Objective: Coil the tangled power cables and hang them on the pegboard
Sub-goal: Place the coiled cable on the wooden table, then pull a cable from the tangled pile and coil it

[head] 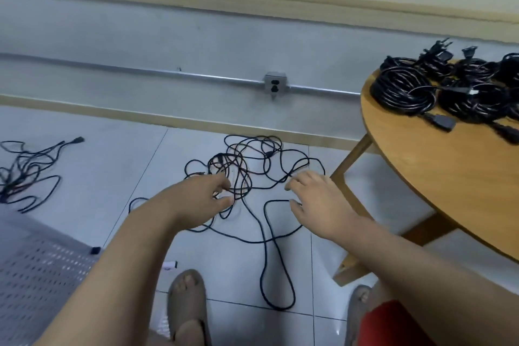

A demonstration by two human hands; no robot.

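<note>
Black tangle (229,166) partly behind left hand (206,195)

Tangled black cable (224,167) lying on the tiled floor (98,177). Left hand (207,195) reaches into the knot, with strands between thumb and fingers; grip unclear. Right hand (317,199), fingers spread, is over a loop. Coiled cables (387,93) lie on the round wooden bench (421,177).

Two hands (205,195) (317,199), two tangled cable heaps (224,166) (25,173), one table (435,177), one outlet (274,86).
</note>
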